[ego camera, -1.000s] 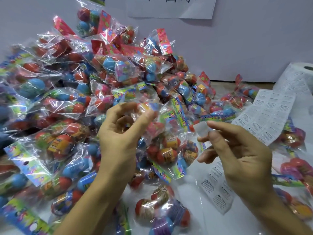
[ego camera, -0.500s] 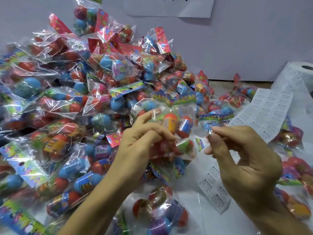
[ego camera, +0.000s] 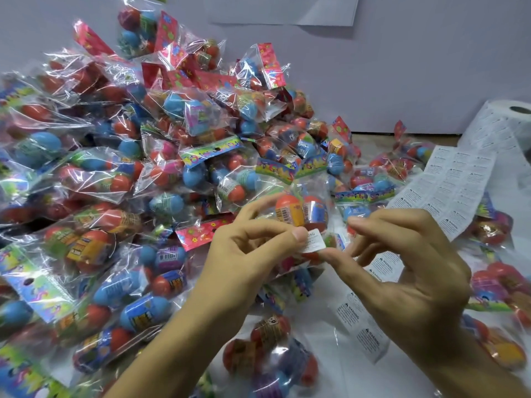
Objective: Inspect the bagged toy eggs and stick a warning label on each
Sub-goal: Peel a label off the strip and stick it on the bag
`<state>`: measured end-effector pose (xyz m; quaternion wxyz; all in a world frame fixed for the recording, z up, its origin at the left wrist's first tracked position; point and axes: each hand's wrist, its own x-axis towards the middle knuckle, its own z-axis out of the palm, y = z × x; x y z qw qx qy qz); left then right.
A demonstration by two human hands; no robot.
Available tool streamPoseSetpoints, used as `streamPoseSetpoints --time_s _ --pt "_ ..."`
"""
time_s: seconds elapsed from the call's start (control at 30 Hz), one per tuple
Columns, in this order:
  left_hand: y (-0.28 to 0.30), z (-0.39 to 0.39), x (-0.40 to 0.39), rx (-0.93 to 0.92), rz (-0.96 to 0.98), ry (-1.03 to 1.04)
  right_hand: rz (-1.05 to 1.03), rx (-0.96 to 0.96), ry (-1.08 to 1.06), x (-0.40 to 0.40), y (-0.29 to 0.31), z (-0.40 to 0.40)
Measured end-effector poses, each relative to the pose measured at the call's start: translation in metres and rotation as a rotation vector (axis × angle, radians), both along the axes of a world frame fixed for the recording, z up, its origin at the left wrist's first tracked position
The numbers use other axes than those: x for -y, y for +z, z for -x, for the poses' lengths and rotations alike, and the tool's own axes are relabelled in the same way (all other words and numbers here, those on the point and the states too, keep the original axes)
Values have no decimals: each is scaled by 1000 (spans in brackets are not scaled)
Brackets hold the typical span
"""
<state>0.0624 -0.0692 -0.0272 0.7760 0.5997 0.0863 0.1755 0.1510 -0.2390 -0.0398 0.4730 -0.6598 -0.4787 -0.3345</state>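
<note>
Head view
Hidden: the lower part of the bag [ego camera: 298,225] is behind both hands; the print on the label [ego camera: 314,240] is too small to read past a few letters; the paper [ego camera: 284,10] on the far wall is cut off at the top edge.
Bag: held up in the middle, just in front of the pile [ego camera: 129,182], its coloured header strip at the far, upper end, so its long axis runs near to far, tilted slightly left. Two eggs show inside, side by side, orange tops up.
Label: a small white rectangle, long side roughly left to right, lying on the bag's near face below the eggs.
Left hand [ego camera: 247,259]: grasps the bag, thumb tip on the label's left end, fingers curled behind.
Right hand [ego camera: 402,268]: thumb tip at the label's right corner, index finger raised above it; whether it pinches the label, I cannot tell.
Strip [ego camera: 448,191]: label sheet running from the roll [ego camera: 505,122] at far right down toward the near side, partly under the right hand.
Pile: bagged eggs heaped across the left and far side, blurred at the edges.
</note>
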Motion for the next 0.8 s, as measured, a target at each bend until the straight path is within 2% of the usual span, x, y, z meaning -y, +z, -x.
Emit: streamPoseSetpoints --time_s 0.1,0.3,0.53,0.67,0.8 --pt "1 0 -2 10 19 -6 28 -84 49 0 1 1" --pt "0 2 -1 35 -122 50 58 -529 227 -7 5 8" --pt "0 3 3 91 -283 36 41 -524 206 -9 1 10" --pt "-1 1 2 108 -245 1 -18 -569 232 -7 4 9" --pt "-4 -5 -2 195 -37 0 -180 -734 238 -3 8 5"
